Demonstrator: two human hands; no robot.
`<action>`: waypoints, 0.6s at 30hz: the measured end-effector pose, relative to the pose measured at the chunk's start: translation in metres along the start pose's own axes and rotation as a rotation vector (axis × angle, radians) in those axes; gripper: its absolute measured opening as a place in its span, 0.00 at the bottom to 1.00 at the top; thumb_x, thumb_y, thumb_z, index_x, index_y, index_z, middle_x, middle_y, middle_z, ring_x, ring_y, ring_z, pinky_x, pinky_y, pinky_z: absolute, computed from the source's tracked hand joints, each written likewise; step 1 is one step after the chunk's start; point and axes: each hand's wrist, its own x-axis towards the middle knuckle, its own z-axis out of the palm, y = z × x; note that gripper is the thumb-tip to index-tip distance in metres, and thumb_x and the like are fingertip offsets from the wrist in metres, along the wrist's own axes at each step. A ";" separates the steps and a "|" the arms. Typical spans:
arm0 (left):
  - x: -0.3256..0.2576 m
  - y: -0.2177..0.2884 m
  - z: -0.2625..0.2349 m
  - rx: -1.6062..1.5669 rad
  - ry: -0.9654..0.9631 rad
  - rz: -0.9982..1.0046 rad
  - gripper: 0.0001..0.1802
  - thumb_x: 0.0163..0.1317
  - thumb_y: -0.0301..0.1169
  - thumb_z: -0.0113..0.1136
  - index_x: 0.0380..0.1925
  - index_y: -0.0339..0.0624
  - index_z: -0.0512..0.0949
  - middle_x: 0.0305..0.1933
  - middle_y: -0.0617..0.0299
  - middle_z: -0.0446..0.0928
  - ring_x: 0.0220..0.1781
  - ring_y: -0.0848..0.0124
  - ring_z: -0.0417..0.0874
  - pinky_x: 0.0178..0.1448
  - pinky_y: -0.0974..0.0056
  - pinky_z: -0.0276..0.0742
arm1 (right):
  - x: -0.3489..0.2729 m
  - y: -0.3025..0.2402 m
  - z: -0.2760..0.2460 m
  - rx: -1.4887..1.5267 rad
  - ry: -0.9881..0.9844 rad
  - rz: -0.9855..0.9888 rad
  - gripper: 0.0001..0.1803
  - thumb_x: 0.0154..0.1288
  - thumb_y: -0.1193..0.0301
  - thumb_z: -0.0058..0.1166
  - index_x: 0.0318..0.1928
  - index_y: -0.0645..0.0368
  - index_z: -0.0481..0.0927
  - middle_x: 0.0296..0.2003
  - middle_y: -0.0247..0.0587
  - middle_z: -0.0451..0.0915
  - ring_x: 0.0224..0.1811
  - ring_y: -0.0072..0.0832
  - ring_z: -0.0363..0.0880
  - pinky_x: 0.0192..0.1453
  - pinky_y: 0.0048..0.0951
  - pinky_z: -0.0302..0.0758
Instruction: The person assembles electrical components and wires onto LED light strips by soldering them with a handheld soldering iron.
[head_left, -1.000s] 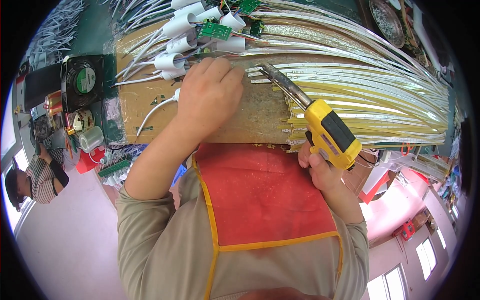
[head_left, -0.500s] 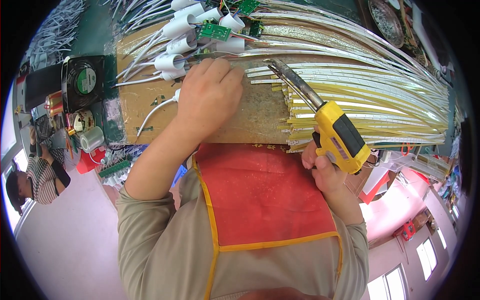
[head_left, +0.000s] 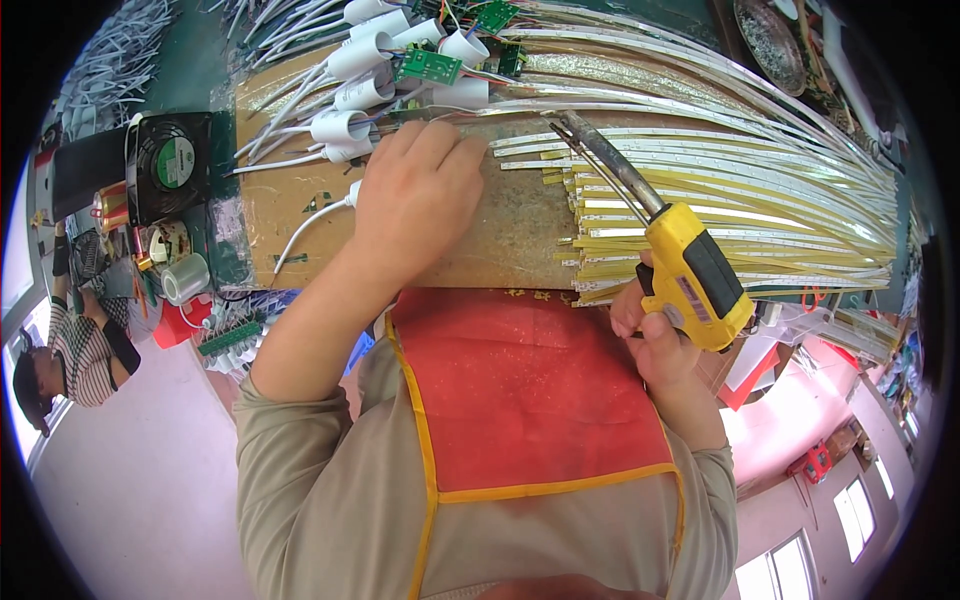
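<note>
Gripping, right hand (head_left: pixel 658 338): fingers wrapped round the handle of the yellow-and-black soldering gun (head_left: pixel 697 275), above the counter's near edge; trigger finger partly hidden.
Gun tip: near the free ends of the LED strips (head_left: pixel 720 190); can't tell if it touches anything.
Left hand (head_left: pixel 420 195): palm down over the brown board (head_left: pixel 520 225), fingers curled; can't tell how tight the grip is or what it has. White corded part (head_left: pixel 352 193) just beside it, partly covered.
Done: partway, my read. Upper strips run toward white housings (head_left: pixel 358 55) and green circuit boards (head_left: pixel 430 66); look wired.
Left: lower strips, many, ends loose; look unwired.
Hidden: left fingertips, any joint under them.
Cut off: far pile at top.
Hard to read: thin wires among the housings.
</note>
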 end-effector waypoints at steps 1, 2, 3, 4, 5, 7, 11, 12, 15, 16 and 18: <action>0.000 0.000 0.000 -0.009 0.020 -0.004 0.14 0.50 0.24 0.65 0.40 0.43 0.82 0.36 0.59 0.77 0.38 0.59 0.79 0.43 0.58 0.76 | 0.000 0.000 0.000 0.008 0.011 -0.016 0.39 0.62 0.56 0.64 0.66 0.63 0.62 0.25 0.33 0.67 0.24 0.23 0.66 0.27 0.25 0.65; -0.001 0.000 -0.003 -0.009 0.021 -0.002 0.14 0.50 0.24 0.65 0.40 0.43 0.82 0.36 0.59 0.77 0.38 0.59 0.79 0.43 0.58 0.76 | 0.000 -0.001 0.000 0.017 0.021 -0.032 0.39 0.62 0.57 0.64 0.66 0.63 0.62 0.24 0.33 0.67 0.24 0.23 0.66 0.26 0.25 0.65; -0.002 0.002 -0.008 0.004 0.031 -0.024 0.15 0.51 0.25 0.65 0.42 0.44 0.81 0.38 0.58 0.77 0.39 0.58 0.79 0.44 0.57 0.76 | 0.001 -0.001 -0.001 0.018 0.022 -0.035 0.39 0.62 0.57 0.64 0.66 0.63 0.62 0.24 0.33 0.67 0.24 0.23 0.66 0.26 0.25 0.65; -0.004 0.004 -0.013 0.018 0.042 -0.044 0.16 0.52 0.25 0.65 0.43 0.44 0.81 0.39 0.58 0.78 0.41 0.58 0.79 0.46 0.56 0.76 | 0.001 -0.001 -0.001 0.028 0.026 -0.053 0.39 0.62 0.57 0.64 0.66 0.63 0.62 0.24 0.33 0.67 0.24 0.23 0.66 0.26 0.25 0.64; -0.007 0.003 -0.017 0.019 0.044 -0.040 0.16 0.52 0.25 0.65 0.43 0.44 0.81 0.39 0.58 0.78 0.41 0.58 0.79 0.46 0.56 0.76 | 0.002 -0.002 -0.002 0.038 0.030 -0.071 0.39 0.62 0.57 0.64 0.66 0.64 0.62 0.24 0.33 0.67 0.24 0.23 0.65 0.26 0.25 0.64; -0.016 -0.002 -0.023 0.039 -0.026 -0.094 0.19 0.52 0.26 0.65 0.46 0.46 0.80 0.42 0.57 0.79 0.44 0.57 0.79 0.47 0.55 0.75 | 0.003 -0.002 -0.006 0.039 0.033 -0.089 0.39 0.62 0.57 0.63 0.66 0.64 0.62 0.24 0.33 0.67 0.23 0.23 0.65 0.26 0.25 0.64; -0.025 -0.011 -0.029 0.063 -0.090 -0.062 0.19 0.52 0.25 0.65 0.47 0.45 0.80 0.42 0.58 0.79 0.44 0.56 0.80 0.46 0.55 0.76 | 0.009 -0.007 -0.009 0.026 0.024 -0.115 0.38 0.63 0.57 0.62 0.65 0.65 0.62 0.24 0.33 0.67 0.22 0.23 0.65 0.25 0.26 0.64; -0.025 -0.013 -0.030 0.050 -0.060 -0.020 0.19 0.50 0.25 0.64 0.45 0.45 0.81 0.41 0.60 0.79 0.42 0.59 0.80 0.45 0.57 0.75 | 0.011 -0.008 -0.010 0.027 0.019 -0.126 0.38 0.63 0.57 0.62 0.65 0.65 0.62 0.24 0.33 0.67 0.22 0.23 0.65 0.25 0.26 0.64; -0.013 -0.019 -0.040 0.043 0.043 0.082 0.20 0.47 0.25 0.63 0.45 0.45 0.82 0.41 0.62 0.78 0.39 0.62 0.79 0.43 0.60 0.75 | 0.012 -0.013 -0.011 0.045 0.018 -0.158 0.38 0.63 0.56 0.63 0.64 0.65 0.63 0.23 0.32 0.67 0.21 0.23 0.64 0.24 0.26 0.63; -0.004 -0.020 -0.047 0.048 0.108 0.138 0.21 0.46 0.25 0.62 0.45 0.45 0.82 0.42 0.63 0.78 0.39 0.63 0.79 0.42 0.60 0.74 | 0.012 -0.015 -0.013 0.050 0.036 -0.185 0.38 0.62 0.54 0.63 0.64 0.64 0.63 0.23 0.32 0.67 0.21 0.23 0.64 0.23 0.26 0.63; 0.021 -0.019 -0.068 0.127 0.182 0.205 0.22 0.46 0.25 0.61 0.45 0.46 0.82 0.42 0.63 0.78 0.39 0.63 0.79 0.42 0.61 0.74 | 0.011 -0.017 -0.014 0.055 0.044 -0.221 0.39 0.62 0.53 0.64 0.63 0.64 0.64 0.22 0.32 0.67 0.20 0.23 0.64 0.23 0.27 0.63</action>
